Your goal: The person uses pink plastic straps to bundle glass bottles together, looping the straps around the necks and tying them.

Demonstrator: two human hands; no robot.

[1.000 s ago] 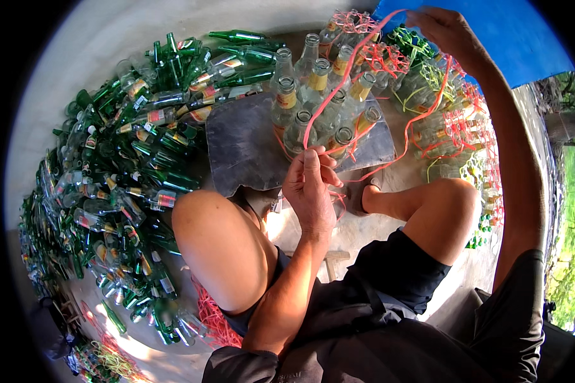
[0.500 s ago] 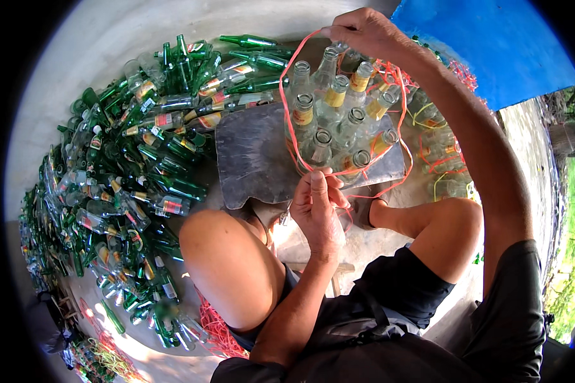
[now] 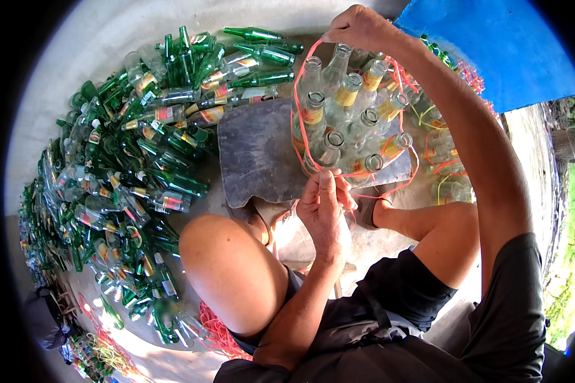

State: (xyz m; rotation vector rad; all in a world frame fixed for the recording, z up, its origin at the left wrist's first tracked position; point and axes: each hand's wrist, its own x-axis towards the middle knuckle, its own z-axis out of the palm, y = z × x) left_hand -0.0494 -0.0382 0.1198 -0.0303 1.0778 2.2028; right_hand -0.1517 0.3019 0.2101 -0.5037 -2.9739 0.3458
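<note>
Several clear glass bottles [image 3: 331, 150], some with yellow neck labels, stand upright in a tight cluster on a dark grey slab [image 3: 252, 153]. A pink-red plastic strap [image 3: 298, 105] loops around the cluster. My left hand [image 3: 326, 201] pinches the strap at the cluster's near side, thumb on top. At the far side my right hand [image 3: 359, 29] is closed on the strap and holds it up, so it slants down along the left of the bottles to my left hand. A slack length of strap hangs at the cluster's right.
A large heap of green and clear bottles [image 3: 153, 147] lies to the left. Strapped bundles of clear bottles [image 3: 444, 153] stand to the right, below a blue panel [image 3: 492, 51]. Loose pink-red straps [image 3: 220, 329] lie by my left thigh. My bent knees flank the slab's near side.
The bottle cluster appears slightly further right in view and leans a little. The strap's left side now lies straighter and closer against the bottles. Both hands still hold it.
</note>
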